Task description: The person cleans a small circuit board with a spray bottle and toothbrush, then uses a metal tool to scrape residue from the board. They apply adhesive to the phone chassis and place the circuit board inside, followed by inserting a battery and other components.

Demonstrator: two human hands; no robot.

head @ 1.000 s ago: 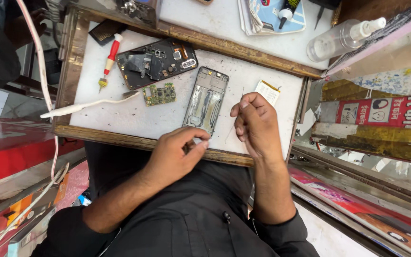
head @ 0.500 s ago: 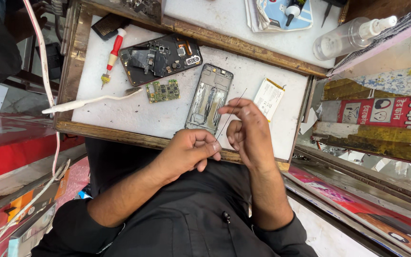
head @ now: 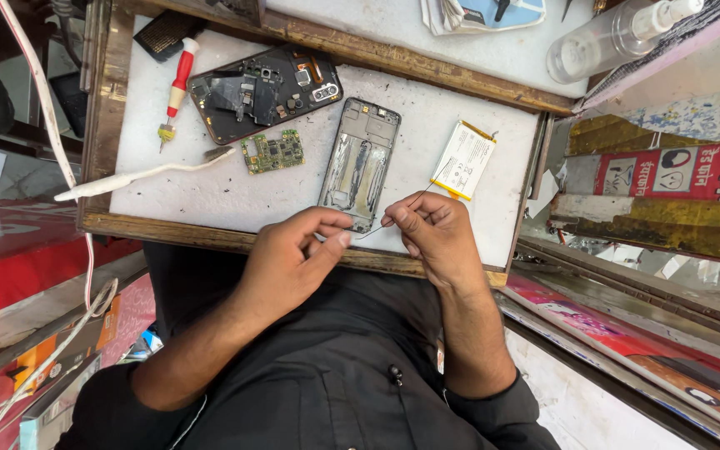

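Two hands: left hand (head: pixel 293 254) and right hand (head: pixel 431 233) pinch a thin wire (head: pixel 393 215) beside phone frame (head: pixel 360 162); likely risk: wire slips or snaps under pull

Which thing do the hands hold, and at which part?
The right hand pinches a thin wire near its middle; the left hand fingers pinch its other end.

Thin dark wire (head: pixel 393 215) stretched between both hands, just beside the bare phone frame (head: pixel 360 163).
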